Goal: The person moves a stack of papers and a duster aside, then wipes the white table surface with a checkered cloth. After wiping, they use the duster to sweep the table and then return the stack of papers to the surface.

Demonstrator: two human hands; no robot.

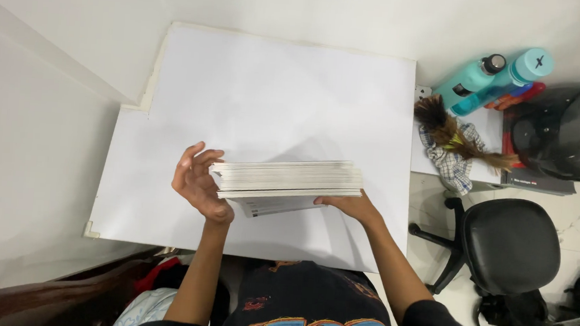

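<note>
left hand (197,180) open-fingered, right hand (350,206) flat, both forearms reaching forward.

Printed cover (273,206): lowest piece of the white stack (289,173), just left of the right hand (350,206) fingertips; white with small dark marks.
Bottle band (466,101): on a teal bottle (479,78), far up and right of those fingers; darker blue, perhaps a label.
Flat dark box (537,181): well right of the fingers; pale printed strip along its edge.
Screens, signs: none.
</note>
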